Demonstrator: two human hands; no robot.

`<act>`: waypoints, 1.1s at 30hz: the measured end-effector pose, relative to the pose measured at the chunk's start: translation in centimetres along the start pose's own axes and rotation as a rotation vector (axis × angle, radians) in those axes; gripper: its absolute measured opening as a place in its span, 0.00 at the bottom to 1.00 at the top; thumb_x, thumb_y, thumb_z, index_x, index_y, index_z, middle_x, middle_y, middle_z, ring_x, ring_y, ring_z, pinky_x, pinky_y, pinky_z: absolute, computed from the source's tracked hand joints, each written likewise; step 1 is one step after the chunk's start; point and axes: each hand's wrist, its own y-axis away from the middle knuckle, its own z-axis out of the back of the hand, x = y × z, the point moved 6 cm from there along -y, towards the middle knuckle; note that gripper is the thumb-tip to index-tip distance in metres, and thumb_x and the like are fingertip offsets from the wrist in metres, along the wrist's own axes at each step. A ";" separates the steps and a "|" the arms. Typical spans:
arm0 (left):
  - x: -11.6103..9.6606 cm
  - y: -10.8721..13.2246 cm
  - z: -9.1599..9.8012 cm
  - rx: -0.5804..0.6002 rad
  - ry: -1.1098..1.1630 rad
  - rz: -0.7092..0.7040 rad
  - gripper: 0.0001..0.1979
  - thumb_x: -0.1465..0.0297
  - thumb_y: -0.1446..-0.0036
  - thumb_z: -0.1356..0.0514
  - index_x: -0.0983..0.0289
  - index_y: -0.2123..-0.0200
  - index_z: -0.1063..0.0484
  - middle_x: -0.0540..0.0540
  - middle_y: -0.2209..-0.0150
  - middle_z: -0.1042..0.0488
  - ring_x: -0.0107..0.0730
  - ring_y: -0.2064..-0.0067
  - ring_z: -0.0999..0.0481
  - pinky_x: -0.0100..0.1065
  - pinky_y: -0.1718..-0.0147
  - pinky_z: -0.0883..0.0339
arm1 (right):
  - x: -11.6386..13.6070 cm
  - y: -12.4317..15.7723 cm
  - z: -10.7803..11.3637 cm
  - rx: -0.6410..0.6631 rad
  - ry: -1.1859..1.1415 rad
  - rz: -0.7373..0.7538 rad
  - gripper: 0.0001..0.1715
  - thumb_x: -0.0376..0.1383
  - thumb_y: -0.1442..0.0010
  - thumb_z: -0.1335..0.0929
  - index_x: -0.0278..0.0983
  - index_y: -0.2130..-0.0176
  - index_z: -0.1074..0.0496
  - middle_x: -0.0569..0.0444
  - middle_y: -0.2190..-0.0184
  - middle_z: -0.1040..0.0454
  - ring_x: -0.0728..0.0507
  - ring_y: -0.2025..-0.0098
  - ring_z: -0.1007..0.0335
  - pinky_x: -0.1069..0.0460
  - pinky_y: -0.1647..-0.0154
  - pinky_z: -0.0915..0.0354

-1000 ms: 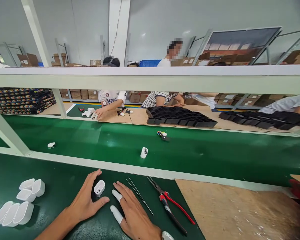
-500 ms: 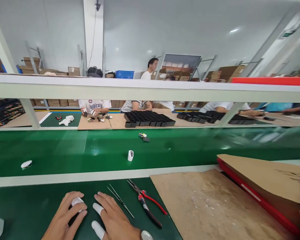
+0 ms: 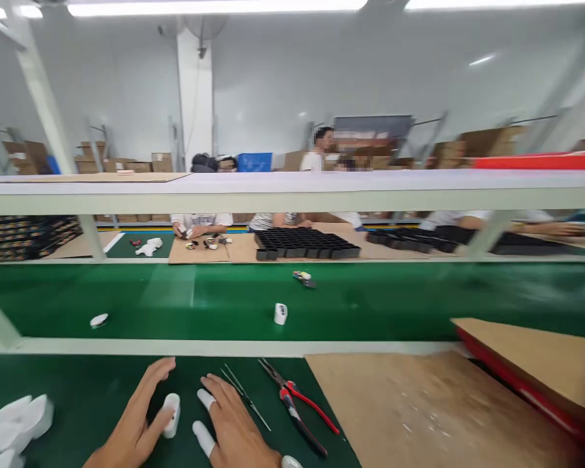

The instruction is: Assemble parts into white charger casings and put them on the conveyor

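Note:
My left hand (image 3: 139, 416) is open over the green mat (image 3: 92, 390), fingers apart and lifted. A small white plastic housing (image 3: 172, 416) sits on the mat beside it, and the thumb overlaps its edge; whether they touch I cannot tell. My right hand (image 3: 236, 422) lies palm down with fingers stretched out, holding nothing, with white finger cots on two of its digits. Just beyond it rest metal tweezers (image 3: 246, 398) and red-and-black long-nose pliers (image 3: 295, 406). Several more white housings (image 3: 22, 419) are grouped at the lower left.
A brown board (image 3: 394, 403) covers the right of the bench, beside a red bin with cardboard (image 3: 531, 351). Across the green conveyor belt (image 3: 214, 305) lie a white housing (image 3: 281, 314) and small parts. Co-workers sit behind black trays (image 3: 307, 244). A shelf beam (image 3: 292, 193) spans the view.
The left-hand fingers have opened away from the white housing, which now shows more fully. My view has tilted up and turned left, bringing more white housings into sight. The right hand stays flat.

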 end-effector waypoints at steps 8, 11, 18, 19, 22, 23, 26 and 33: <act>6.5 -6.9 6.9 -0.377 -0.380 0.378 0.25 0.65 0.37 0.37 0.64 0.39 0.33 0.66 0.37 0.32 0.52 0.33 0.36 0.50 0.33 0.39 | -0.8 0.1 -0.9 0.008 -0.004 0.079 0.23 0.32 0.31 0.37 0.32 0.39 0.30 0.39 0.31 0.38 0.30 0.28 0.42 0.32 0.32 0.33; 9.9 -8.7 10.9 -0.494 -0.455 0.559 0.30 0.69 0.41 0.36 0.68 0.36 0.36 0.73 0.34 0.37 0.65 0.30 0.43 0.64 0.33 0.46 | -1.0 0.1 -1.2 0.076 0.006 0.076 0.23 0.31 0.33 0.36 0.32 0.40 0.28 0.39 0.30 0.39 0.29 0.28 0.43 0.31 0.32 0.34; 9.7 -11.5 10.3 -0.287 -0.418 0.551 0.32 0.71 0.43 0.35 0.66 0.36 0.36 0.64 0.49 0.22 0.54 0.44 0.25 0.50 0.42 0.33 | -0.5 0.1 -1.0 0.029 0.002 0.016 0.26 0.33 0.30 0.38 0.29 0.36 0.34 0.37 0.30 0.39 0.29 0.29 0.42 0.31 0.30 0.36; 8.5 -11.4 8.6 -0.218 -0.390 0.497 0.32 0.69 0.42 0.34 0.66 0.36 0.36 0.62 0.50 0.22 0.49 0.48 0.22 0.44 0.45 0.31 | -0.3 0.1 -0.8 -0.013 -0.008 0.002 0.28 0.33 0.30 0.38 0.29 0.33 0.37 0.36 0.30 0.40 0.30 0.29 0.42 0.32 0.30 0.36; 4.1 -9.7 2.6 -0.012 -0.304 0.351 0.34 0.61 0.44 0.30 0.61 0.36 0.35 0.54 0.56 0.21 0.41 0.57 0.21 0.37 0.55 0.29 | 0.1 0.3 0.1 -0.108 -0.047 -0.027 0.35 0.33 0.30 0.36 0.30 0.29 0.47 0.34 0.30 0.42 0.31 0.29 0.43 0.34 0.30 0.36; 2.5 -8.8 1.0 0.046 -0.285 0.318 0.35 0.58 0.45 0.29 0.60 0.37 0.33 0.52 0.59 0.21 0.41 0.59 0.21 0.37 0.57 0.29 | 0.2 0.3 0.4 -0.123 -0.054 -0.035 0.37 0.34 0.30 0.35 0.29 0.29 0.49 0.32 0.31 0.42 0.30 0.30 0.43 0.33 0.31 0.36; -1.2 -6.7 -1.6 0.172 -0.239 0.277 0.31 0.49 0.43 0.31 0.62 0.44 0.27 0.51 0.68 0.23 0.42 0.65 0.24 0.38 0.64 0.33 | 0.7 0.1 1.0 -0.121 -0.052 -0.053 0.39 0.38 0.32 0.31 0.27 0.31 0.47 0.32 0.39 0.35 0.29 0.37 0.37 0.30 0.36 0.34; -2.5 -2.7 1.2 0.311 0.050 0.275 0.33 0.51 0.41 0.33 0.60 0.38 0.31 0.60 0.47 0.25 0.45 0.49 0.25 0.38 0.57 0.30 | 1.1 -0.4 1.2 -0.035 -0.082 0.005 0.25 0.30 0.31 0.34 0.31 0.37 0.35 0.40 0.49 0.28 0.33 0.48 0.33 0.34 0.46 0.31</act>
